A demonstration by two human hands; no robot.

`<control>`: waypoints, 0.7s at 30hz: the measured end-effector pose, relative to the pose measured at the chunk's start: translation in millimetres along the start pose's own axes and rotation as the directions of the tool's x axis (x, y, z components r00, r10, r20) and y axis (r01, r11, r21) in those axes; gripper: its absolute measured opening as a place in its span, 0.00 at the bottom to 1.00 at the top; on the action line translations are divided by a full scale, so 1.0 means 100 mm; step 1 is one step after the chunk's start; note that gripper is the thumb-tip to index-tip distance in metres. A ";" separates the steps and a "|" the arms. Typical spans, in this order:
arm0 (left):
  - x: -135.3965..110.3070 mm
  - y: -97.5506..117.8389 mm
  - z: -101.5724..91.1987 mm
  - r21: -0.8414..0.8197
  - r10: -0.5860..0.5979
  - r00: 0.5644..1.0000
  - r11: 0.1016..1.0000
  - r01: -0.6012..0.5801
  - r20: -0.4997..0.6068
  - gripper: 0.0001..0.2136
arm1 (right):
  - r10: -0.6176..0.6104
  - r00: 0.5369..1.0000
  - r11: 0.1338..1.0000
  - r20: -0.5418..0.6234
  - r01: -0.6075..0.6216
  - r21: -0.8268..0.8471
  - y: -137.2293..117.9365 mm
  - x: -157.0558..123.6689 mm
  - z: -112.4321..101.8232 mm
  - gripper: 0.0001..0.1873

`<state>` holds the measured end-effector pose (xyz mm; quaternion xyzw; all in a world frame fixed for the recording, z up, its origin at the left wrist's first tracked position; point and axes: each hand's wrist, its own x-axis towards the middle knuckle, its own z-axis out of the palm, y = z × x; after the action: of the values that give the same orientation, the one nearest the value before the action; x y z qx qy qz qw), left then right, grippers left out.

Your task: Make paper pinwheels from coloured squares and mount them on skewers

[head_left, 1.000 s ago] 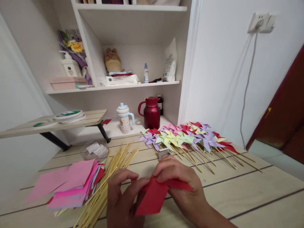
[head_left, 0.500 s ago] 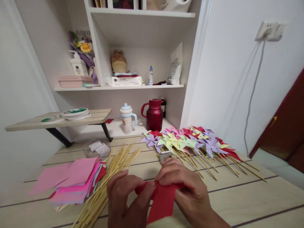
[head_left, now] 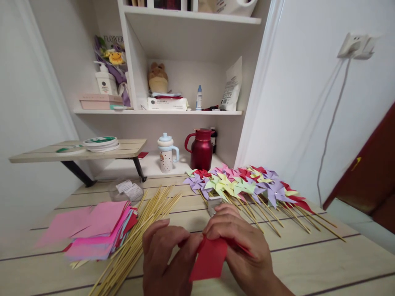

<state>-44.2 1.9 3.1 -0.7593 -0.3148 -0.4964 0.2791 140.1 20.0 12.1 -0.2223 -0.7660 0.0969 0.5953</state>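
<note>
Both of my hands pinch a red paper square [head_left: 210, 259] low in the middle of the view. My left hand [head_left: 165, 259] has its fingers closed on the paper's left corner. My right hand [head_left: 243, 246] grips the top and right side, folding it over. A bundle of bamboo sticks [head_left: 138, 238] lies just left of my left hand. A stack of pink and red paper squares [head_left: 92, 230] sits further left. Finished paper pinwheels [head_left: 243, 185] on sticks lie in a row beyond my right hand.
The light wooden table [head_left: 324, 263] reaches to white shelving at the back. A red thermos jug [head_left: 202, 149], a child's cup [head_left: 166, 152], a small clear container [head_left: 128, 191] and a small white box [head_left: 213, 203] stand there. A low wooden riser [head_left: 77, 151] holds tape rolls at the left.
The view has shifted slightly, so the shelves appear further right. My hands have kept folding the red paper, which now hangs narrower and lower between them.
</note>
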 end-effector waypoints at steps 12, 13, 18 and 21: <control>-0.13 -0.02 0.25 -0.017 -0.201 0.978 0.980 0.200 -0.057 0.16 | 0.039 0.993 0.999 -0.110 -0.035 0.032 0.13 -0.03 0.04 0.11; -0.13 -0.03 0.27 -0.009 -0.219 0.973 0.976 0.219 -0.067 0.17 | 0.070 0.988 0.997 -0.134 -0.064 0.051 0.14 -0.03 0.04 0.11; -0.13 -0.24 0.29 -0.068 -0.403 0.900 0.915 0.398 -0.167 0.17 | 0.457 0.870 0.863 -0.185 -0.383 0.329 0.25 -0.01 0.03 0.05; -0.17 -0.48 0.23 -0.017 -0.579 0.754 0.796 0.604 -0.310 0.10 | 0.620 0.761 0.739 -0.191 -0.485 0.467 0.36 -0.01 0.01 0.02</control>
<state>-72.5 46.7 -16.0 -0.5241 -0.5133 -0.6543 0.1837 147.0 51.7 -3.7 -0.3326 -0.5153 0.3829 0.6909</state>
